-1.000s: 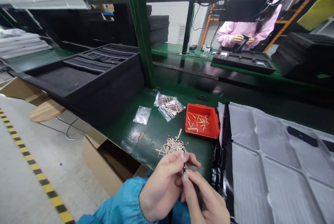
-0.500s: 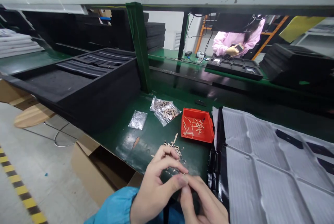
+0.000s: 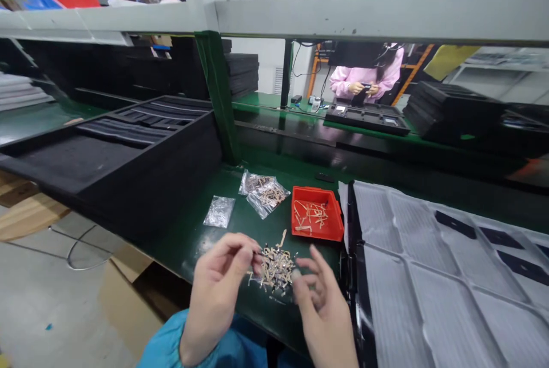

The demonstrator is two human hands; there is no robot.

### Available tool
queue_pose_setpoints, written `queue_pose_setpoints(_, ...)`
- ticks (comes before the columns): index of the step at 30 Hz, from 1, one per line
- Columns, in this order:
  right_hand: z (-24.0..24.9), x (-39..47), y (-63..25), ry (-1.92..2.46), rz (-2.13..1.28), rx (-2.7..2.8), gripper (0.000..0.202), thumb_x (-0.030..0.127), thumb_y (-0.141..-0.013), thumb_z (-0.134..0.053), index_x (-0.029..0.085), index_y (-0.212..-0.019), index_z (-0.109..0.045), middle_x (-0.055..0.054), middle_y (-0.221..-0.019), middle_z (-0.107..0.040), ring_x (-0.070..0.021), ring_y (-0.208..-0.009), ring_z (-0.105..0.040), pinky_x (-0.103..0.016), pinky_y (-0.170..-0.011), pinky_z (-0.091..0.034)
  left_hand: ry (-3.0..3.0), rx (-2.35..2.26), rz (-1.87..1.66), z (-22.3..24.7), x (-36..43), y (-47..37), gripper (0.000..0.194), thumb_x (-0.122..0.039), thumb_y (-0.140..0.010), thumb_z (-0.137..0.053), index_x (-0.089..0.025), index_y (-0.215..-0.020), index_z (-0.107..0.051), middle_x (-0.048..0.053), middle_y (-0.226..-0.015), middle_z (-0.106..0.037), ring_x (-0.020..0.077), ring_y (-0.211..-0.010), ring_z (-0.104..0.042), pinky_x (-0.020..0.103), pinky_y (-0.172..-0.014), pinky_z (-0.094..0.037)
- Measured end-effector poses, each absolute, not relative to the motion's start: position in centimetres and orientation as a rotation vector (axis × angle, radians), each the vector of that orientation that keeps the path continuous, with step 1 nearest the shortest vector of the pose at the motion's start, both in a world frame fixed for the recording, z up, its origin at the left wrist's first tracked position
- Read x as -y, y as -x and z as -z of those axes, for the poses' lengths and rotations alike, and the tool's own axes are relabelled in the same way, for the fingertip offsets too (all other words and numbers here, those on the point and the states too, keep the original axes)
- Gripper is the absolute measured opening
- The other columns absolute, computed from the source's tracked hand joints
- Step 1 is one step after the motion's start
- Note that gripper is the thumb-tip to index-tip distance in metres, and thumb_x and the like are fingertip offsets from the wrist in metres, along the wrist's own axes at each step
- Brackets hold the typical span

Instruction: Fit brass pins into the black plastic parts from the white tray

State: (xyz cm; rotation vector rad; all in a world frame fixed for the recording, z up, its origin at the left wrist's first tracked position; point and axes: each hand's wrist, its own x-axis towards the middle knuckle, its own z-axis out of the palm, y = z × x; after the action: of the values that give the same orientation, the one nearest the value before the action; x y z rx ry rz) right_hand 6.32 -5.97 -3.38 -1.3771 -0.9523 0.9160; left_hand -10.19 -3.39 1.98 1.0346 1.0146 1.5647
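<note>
On the green bench lies a loose pile of small tan and black strips (image 3: 278,270). At its left side, my left hand (image 3: 223,282) has thumb and fingers pinched together; a bit of something small and dark shows at the fingertips, too small to name. My right hand (image 3: 321,305) is at the pile's right edge, fingers apart and slightly blurred, holding nothing that I can see. Just beyond, a red bin (image 3: 338,232) contains several tan strips. Clear bags of similar pieces (image 3: 269,195) lie behind the pile, and another clear bag (image 3: 219,211) rests further left.
A large black foam tray (image 3: 141,179) stands at the left, by a green post (image 3: 218,99). To the right lies a grey padded sheet (image 3: 398,276) with black pieces. Across the bench a person in pink (image 3: 364,79) handles a dark object. A shelf beam (image 3: 343,16) crosses overhead.
My hands were together, fingertips touching in front of the pile. They have parted, left hand to the left and right hand to the right, uncovering the pile. The view has tilted up.
</note>
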Motion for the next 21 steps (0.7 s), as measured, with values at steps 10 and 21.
queue_pose_setpoints(10,2.0,7.9,-5.0,1.135,-1.026,0.713,0.037,0.059,-0.090,-0.076,0.022,-0.091,-0.075,0.003,-0.070,-0.065,-0.0066,-0.054,-0.056,-0.016,-0.052,-0.046,-1.178,-0.851,-0.979,-1.6,3.2,7.9,0.031,-0.047,-0.093,-0.081,-0.016,-0.087,-0.079,0.003,-0.076,-0.072,0.0121,-0.065,-0.066,0.020,-0.064,-0.055)
queue_pose_setpoints(21,1.2,11.5,-11.4,1.006,-0.538,0.750,0.009,0.033,-0.094,-0.079,0.028,-0.100,-0.078,0.001,-0.076,-0.066,-0.0120,-0.077,-0.059,-0.020,-0.073,-0.052,-1.909,-0.664,-0.606,-9.2,-6.8,-5.8,0.011,-0.026,-0.097,-0.072,-0.017,-0.096,-0.077,0.005,-0.088,-0.076,0.0187,-0.082,-0.072,0.032,-0.075,-0.060)
